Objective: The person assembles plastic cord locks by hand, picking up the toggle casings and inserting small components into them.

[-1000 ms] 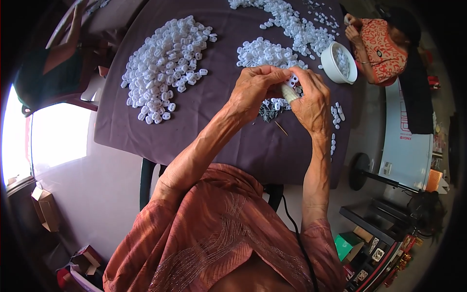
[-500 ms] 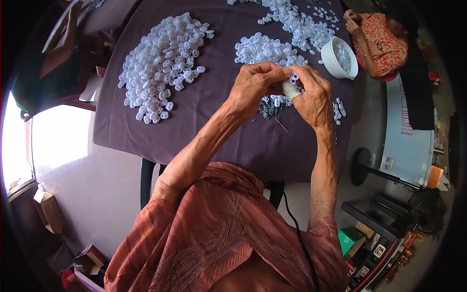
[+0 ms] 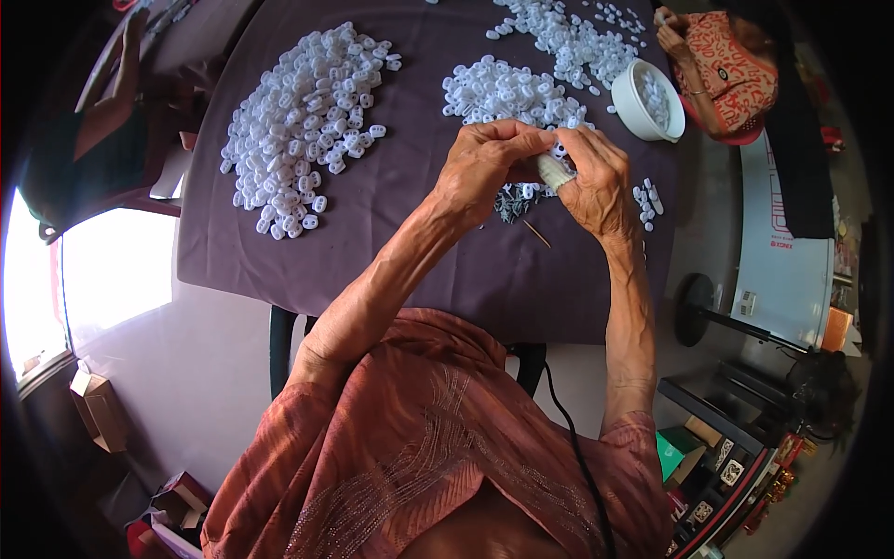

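Over the near part of the table, my left hand and my right hand meet fingertip to fingertip. Between them is a small white plastic piece with dark holes, mostly covered by the fingers. A pale ribbed finger cover wraps my right thumb. Just beneath the hands lies a small heap of thin dark grey bits, with some white pieces beside it. A thin brown stick rests on the cloth nearby. Beyond the hands is a mound of white pieces.
A large pile of white two-holed pieces covers the table's left. More white parts spread at the back, beside a white tub partly filled with them. Several loose pieces lie right. Another person sits at the right edge.
The view has shifted slightly, moving the table and piles a little within the picture. Both hands keep their pinch on the white piece, with only small finger movement.
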The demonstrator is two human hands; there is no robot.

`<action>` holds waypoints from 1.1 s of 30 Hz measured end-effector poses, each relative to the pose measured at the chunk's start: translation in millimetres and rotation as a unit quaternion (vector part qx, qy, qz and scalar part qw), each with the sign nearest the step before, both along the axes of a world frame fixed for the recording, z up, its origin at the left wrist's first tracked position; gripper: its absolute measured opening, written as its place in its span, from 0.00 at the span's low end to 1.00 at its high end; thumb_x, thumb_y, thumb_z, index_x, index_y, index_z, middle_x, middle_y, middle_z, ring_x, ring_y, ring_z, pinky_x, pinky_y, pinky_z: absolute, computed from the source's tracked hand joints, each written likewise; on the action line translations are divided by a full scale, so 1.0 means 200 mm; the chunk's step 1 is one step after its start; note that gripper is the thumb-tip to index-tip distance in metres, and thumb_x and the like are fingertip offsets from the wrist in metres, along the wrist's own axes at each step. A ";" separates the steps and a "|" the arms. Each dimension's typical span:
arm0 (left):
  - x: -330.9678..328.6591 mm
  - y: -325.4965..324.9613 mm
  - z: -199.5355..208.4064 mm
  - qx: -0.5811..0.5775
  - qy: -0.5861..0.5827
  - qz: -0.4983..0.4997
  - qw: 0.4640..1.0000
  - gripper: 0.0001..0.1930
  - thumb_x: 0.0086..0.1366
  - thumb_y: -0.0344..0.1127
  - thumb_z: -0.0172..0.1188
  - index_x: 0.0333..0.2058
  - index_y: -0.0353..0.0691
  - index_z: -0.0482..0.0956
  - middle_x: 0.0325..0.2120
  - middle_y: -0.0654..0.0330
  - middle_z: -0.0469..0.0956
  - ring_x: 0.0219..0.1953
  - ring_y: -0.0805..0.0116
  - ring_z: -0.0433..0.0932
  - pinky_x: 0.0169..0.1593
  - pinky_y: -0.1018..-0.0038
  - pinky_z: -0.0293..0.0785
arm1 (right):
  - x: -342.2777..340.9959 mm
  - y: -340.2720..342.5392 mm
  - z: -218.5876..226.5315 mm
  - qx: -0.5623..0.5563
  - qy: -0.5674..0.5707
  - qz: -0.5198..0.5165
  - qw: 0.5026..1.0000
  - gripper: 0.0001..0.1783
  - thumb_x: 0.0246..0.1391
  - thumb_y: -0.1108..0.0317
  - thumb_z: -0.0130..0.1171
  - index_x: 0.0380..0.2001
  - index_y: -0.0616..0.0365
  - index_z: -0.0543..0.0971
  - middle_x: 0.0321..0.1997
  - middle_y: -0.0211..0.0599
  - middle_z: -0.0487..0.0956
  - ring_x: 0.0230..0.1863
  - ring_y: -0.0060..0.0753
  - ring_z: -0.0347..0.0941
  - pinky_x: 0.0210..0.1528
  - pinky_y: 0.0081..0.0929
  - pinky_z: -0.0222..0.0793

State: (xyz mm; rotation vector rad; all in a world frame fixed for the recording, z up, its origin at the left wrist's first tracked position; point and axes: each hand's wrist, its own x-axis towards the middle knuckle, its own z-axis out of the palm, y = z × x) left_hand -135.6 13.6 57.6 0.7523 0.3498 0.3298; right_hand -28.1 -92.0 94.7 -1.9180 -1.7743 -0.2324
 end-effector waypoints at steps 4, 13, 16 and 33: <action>0.01 -0.01 0.00 -0.012 0.011 -0.002 1.000 0.07 0.54 0.31 0.58 0.28 0.32 0.76 0.23 0.58 0.76 0.25 0.71 0.76 0.34 0.77 0.75 | 0.02 -0.01 -0.02 0.002 0.004 0.001 1.000 0.13 0.36 0.76 0.58 0.30 0.65 0.71 0.26 0.44 0.73 0.28 0.48 0.70 0.30 0.35 0.67; 0.02 -0.01 -0.01 -0.008 0.014 -0.022 1.000 0.07 0.55 0.31 0.58 0.28 0.31 0.76 0.23 0.57 0.76 0.25 0.70 0.76 0.32 0.77 0.76 | 0.05 -0.01 -0.05 0.031 0.000 0.048 0.998 0.11 0.32 0.76 0.56 0.24 0.62 0.68 0.20 0.40 0.69 0.23 0.42 0.68 0.25 0.34 0.64; 0.02 -0.01 -0.02 -0.015 0.014 -0.018 1.000 0.07 0.55 0.31 0.58 0.28 0.31 0.76 0.23 0.56 0.76 0.25 0.70 0.76 0.32 0.77 0.76 | 0.07 -0.02 -0.08 0.031 -0.011 0.041 0.999 0.10 0.32 0.77 0.56 0.23 0.62 0.67 0.19 0.39 0.69 0.22 0.42 0.68 0.24 0.34 0.64; 0.02 0.00 -0.06 -0.006 0.034 -0.042 0.999 0.08 0.56 0.32 0.57 0.30 0.30 0.75 0.24 0.58 0.75 0.26 0.70 0.76 0.34 0.76 0.75 | 0.05 -0.03 -0.05 -0.022 -0.048 0.035 0.998 0.13 0.32 0.79 0.54 0.28 0.66 0.70 0.24 0.42 0.70 0.28 0.45 0.68 0.29 0.35 0.64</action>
